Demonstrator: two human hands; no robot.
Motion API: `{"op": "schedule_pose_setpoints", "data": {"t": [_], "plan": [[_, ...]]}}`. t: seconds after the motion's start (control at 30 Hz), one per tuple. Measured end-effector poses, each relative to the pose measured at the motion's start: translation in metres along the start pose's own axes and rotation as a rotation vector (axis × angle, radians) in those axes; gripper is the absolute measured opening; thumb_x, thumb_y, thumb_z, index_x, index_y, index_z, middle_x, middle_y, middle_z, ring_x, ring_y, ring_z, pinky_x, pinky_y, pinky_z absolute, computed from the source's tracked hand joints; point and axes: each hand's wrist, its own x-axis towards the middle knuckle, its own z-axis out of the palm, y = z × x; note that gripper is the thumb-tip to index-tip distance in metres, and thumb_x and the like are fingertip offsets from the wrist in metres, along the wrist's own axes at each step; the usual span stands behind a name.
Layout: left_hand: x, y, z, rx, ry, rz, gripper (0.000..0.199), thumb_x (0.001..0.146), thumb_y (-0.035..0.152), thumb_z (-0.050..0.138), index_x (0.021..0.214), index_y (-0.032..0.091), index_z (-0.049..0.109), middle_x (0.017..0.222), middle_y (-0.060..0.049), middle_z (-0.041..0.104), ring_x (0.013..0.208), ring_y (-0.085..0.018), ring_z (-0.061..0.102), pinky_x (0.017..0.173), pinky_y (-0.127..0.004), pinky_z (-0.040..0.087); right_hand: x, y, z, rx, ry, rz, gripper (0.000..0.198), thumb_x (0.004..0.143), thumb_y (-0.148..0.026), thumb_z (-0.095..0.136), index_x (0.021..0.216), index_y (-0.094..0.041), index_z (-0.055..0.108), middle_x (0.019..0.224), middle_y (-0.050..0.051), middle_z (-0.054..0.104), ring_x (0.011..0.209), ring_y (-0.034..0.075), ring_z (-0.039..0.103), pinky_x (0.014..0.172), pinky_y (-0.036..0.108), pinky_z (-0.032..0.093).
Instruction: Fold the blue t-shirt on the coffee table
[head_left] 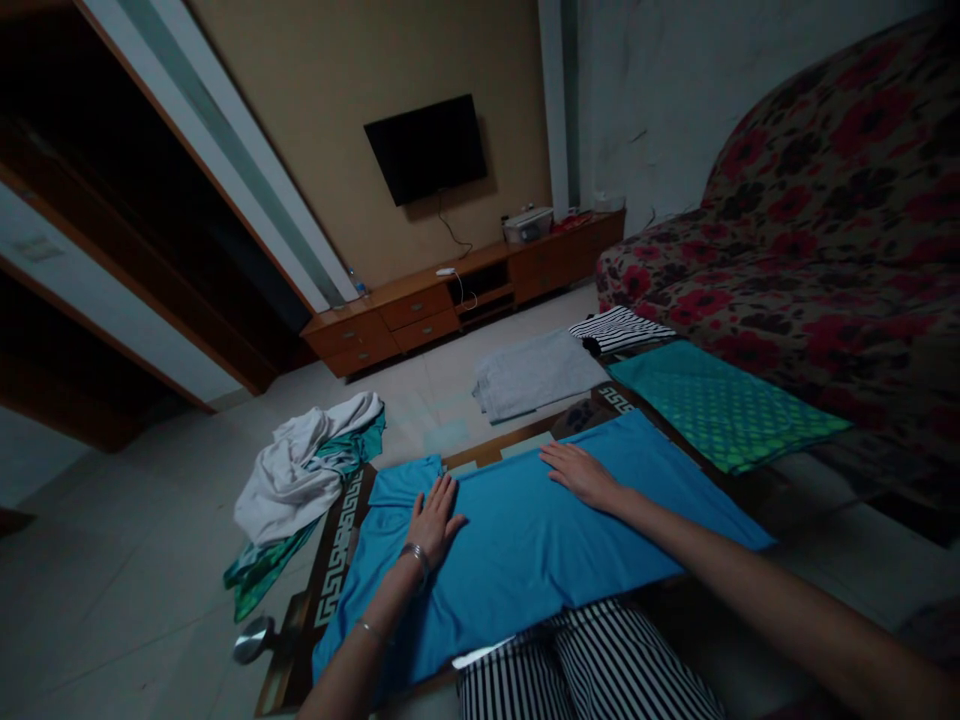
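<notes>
A blue cloth garment [525,540], probably a shirt, lies spread across the low table [341,560], with small wrinkles and its near edge reaching my lap. On its left part rests my left hand [433,520], palm down, fingers extended, a bracelet at the wrist. Flat near the garment's far edge is my right hand [581,475], its fingers stretched out too. Both hands touch the fabric without gripping it. A narrower blue section [401,480], perhaps a sleeve, extends past my left hand at the far left corner.
Folded grey cloth [536,375], striped cloth [621,328] and green patterned cloth [735,405] lie toward the far right. A crumpled white cloth [289,480] with green fabric sits at the table's left corner. A floral sofa [817,230] stands right; a wooden TV cabinet [420,315] is beyond.
</notes>
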Motion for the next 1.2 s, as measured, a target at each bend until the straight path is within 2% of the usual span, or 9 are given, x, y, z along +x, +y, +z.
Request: {"op": "schedule_pose_setpoints", "data": {"t": [0.1,0.3,0.37,0.47,0.57,0.7,0.87,1.03,1.2], "plan": [[-0.001,-0.004,0.006,0.010,0.004,-0.002,0.068,0.092,0.054,0.033,0.149,0.019,0.020,0.156,-0.009,0.013,0.144,-0.022,0.013,0.114,-0.046,0.019,0.000,0.008,-0.001,-0.001,-0.012,-0.017,0.043,0.093,-0.034,0.044,0.134,-0.021,0.050,0.142,0.007,0.046,0.133,0.022,0.038,0.110,0.046,0.032],[0.002,-0.003,-0.001,0.032,-0.074,-0.038,0.065,0.092,0.053,0.033,0.147,0.020,0.026,0.156,-0.009,0.014,0.144,-0.024,0.014,0.113,-0.048,0.021,-0.001,0.005,-0.009,0.016,-0.051,-0.038,0.045,0.092,-0.034,0.046,0.135,-0.020,0.049,0.143,0.008,0.044,0.135,0.022,0.036,0.112,0.046,0.029],[0.006,0.004,-0.007,0.038,-0.090,-0.074,0.065,0.091,0.053,0.037,0.147,0.020,0.028,0.155,-0.010,0.014,0.143,-0.026,0.015,0.111,-0.051,0.023,-0.002,0.004,-0.014,0.043,-0.030,-0.046,0.046,0.092,-0.034,0.047,0.135,-0.019,0.049,0.142,0.009,0.045,0.135,0.022,0.036,0.111,0.044,0.031],[0.012,0.019,-0.013,0.054,-0.031,-0.080,0.061,0.092,0.051,0.037,0.146,0.023,0.031,0.155,-0.008,0.014,0.144,-0.026,0.014,0.111,-0.054,0.021,-0.010,0.011,-0.019,0.054,0.062,-0.008,0.047,0.093,-0.034,0.044,0.136,-0.016,0.047,0.141,0.010,0.046,0.134,0.020,0.037,0.110,0.041,0.033],[0.014,0.030,-0.010,0.051,-0.002,-0.047,0.059,0.093,0.049,0.035,0.146,0.024,0.029,0.155,-0.007,0.016,0.144,-0.026,0.015,0.112,-0.055,0.019,-0.025,0.034,-0.023,-0.057,0.154,0.139,0.048,0.094,-0.035,0.040,0.136,-0.014,0.046,0.141,0.012,0.045,0.134,0.023,0.038,0.110,0.044,0.033],[0.013,0.031,0.002,0.034,-0.023,-0.079,0.063,0.092,0.052,0.032,0.147,0.021,0.028,0.155,-0.007,0.016,0.143,-0.025,0.016,0.113,-0.052,0.019,-0.045,0.081,-0.030,-0.213,0.171,0.342,0.047,0.093,-0.036,0.039,0.131,-0.012,0.052,0.139,0.015,0.047,0.133,0.025,0.039,0.108,0.045,0.034],[0.012,0.027,0.008,0.008,0.024,-0.090,0.064,0.091,0.057,0.032,0.147,0.024,0.029,0.155,-0.007,0.016,0.144,-0.026,0.013,0.113,-0.052,0.018,-0.054,0.115,-0.040,-0.254,0.143,0.366,0.045,0.093,-0.034,0.036,0.130,-0.014,0.053,0.140,0.013,0.046,0.133,0.023,0.038,0.108,0.045,0.032],[0.010,0.030,0.005,-0.037,0.030,-0.108,0.063,0.090,0.058,0.033,0.146,0.027,0.030,0.155,-0.007,0.016,0.144,-0.028,0.010,0.112,-0.053,0.017,-0.047,0.111,-0.048,-0.248,0.115,0.371,0.044,0.094,-0.034,0.035,0.127,-0.013,0.055,0.137,0.014,0.050,0.131,0.023,0.040,0.106,0.045,0.032],[0.008,0.031,0.005,-0.042,0.034,-0.105,0.063,0.091,0.058,0.033,0.146,0.027,0.030,0.156,-0.007,0.015,0.144,-0.028,0.009,0.112,-0.053,0.016,-0.019,0.095,-0.065,-0.213,0.126,0.325,0.035,0.093,-0.026,0.038,0.113,-0.014,0.064,0.117,0.012,0.063,0.112,0.020,0.053,0.100,0.037,0.038]]}}
